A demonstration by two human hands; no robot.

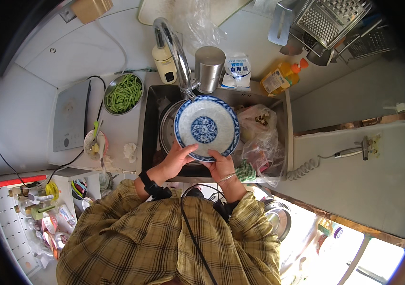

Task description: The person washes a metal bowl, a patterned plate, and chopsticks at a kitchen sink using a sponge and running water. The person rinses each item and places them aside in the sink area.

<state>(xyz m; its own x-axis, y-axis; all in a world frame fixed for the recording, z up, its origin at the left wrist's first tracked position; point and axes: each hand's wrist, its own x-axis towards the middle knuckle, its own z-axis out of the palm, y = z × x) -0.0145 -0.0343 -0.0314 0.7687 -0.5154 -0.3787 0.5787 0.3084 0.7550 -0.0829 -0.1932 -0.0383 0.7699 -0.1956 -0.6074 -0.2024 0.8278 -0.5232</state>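
Note:
A white plate with a blue patterned rim and a blue centre medallion (204, 130) is held over the metal sink (149, 142), its upper edge just beneath the chrome faucet (184, 71). My left hand (173, 162) grips its lower left rim, thumb on the face. My right hand (220, 164) holds the lower right rim the same way. Partly hidden under the plate is a round metal vessel (165, 124) in the sink. Right of it lies a clear plastic bag (259, 131) with scraps inside. A green scrubbing cloth (246, 171) sits by my right wrist at the sink's front edge.
Left stand a metal bowl of cut green beans (124, 94), a small bowl with utensils (95, 145) and an induction cooktop (70, 114). Behind the sink are a metal canister (209, 69), a white packet (236, 71) and an orange soap bottle (280, 78). Graters (330, 21) hang upper right.

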